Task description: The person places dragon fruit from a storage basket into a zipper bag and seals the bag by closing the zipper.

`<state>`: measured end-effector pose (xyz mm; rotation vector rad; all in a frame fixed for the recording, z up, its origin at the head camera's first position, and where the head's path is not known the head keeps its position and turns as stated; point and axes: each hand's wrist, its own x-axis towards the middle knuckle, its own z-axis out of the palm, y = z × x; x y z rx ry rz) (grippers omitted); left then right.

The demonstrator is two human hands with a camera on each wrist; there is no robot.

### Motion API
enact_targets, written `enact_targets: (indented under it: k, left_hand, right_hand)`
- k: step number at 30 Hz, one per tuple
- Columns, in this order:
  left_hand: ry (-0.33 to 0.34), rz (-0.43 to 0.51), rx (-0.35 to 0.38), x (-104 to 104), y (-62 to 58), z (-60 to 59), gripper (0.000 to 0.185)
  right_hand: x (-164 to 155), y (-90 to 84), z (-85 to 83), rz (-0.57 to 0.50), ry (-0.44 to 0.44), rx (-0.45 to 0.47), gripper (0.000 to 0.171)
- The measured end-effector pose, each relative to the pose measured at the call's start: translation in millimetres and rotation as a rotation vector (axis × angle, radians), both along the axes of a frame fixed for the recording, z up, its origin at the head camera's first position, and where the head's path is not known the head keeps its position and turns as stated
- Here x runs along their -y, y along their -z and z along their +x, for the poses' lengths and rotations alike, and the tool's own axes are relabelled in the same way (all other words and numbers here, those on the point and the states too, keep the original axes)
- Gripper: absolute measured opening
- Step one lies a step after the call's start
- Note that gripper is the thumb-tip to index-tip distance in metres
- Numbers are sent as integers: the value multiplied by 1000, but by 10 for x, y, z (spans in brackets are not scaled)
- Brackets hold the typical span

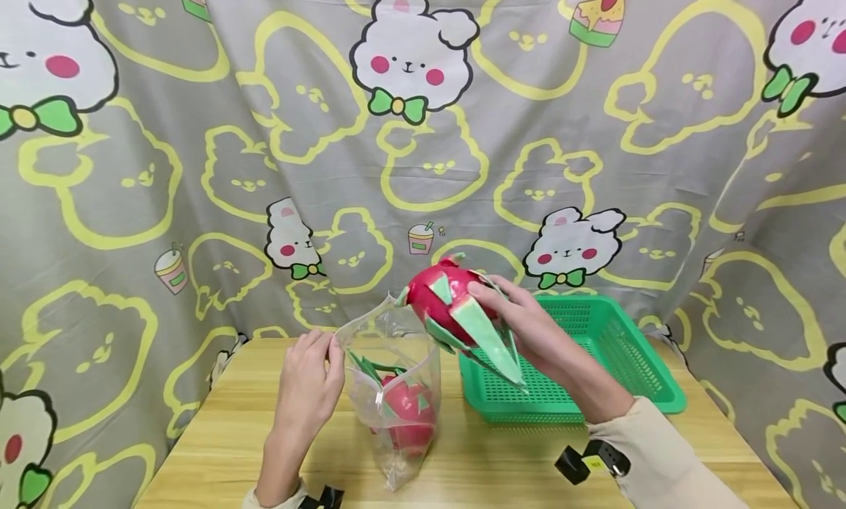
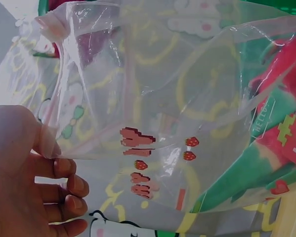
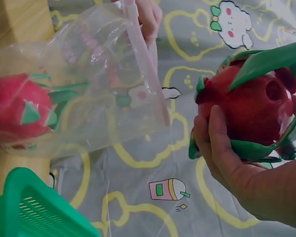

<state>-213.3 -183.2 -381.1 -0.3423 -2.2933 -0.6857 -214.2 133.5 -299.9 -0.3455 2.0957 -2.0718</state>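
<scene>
Your right hand [image 1: 529, 325] clasps a dragon fruit [image 1: 444, 297] just above the clear bag [image 1: 396, 391]; your left hand [image 1: 309, 380] pinches the bag's rim.

1. From head height we look forward and down over the table [image 1: 218, 435].
2. Our wrist views sit close; all three share the clear bag [image 1: 396, 391] [image 2: 177, 108] [image 3: 88, 98].

Bag mouth open, one fruit already inside

The clear bag [image 1: 396, 391] stands open-topped on the bench [image 1: 218, 450]; a dragon fruit [image 1: 406, 413] fills its bottom. The green basket [image 1: 634, 377] crowds the right, the curtain [image 1: 198, 164] closes off the back; bare bench lies left.
</scene>
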Motion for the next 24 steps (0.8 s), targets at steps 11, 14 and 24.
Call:
enact_targets:
  k: [11,14,24]
  left_hand:
    - [5,48,1,-17,0,23,38]
    - [6,58,6,-8,7,34,38]
    - [27,81,18,11,47,10,38]
  right_hand:
    - [249,-145,-90,210,-45,-50,65]
    - [312,-179,-105,235,-68,-68,57]
    - [500,-263,-260,404,-103,-40,68]
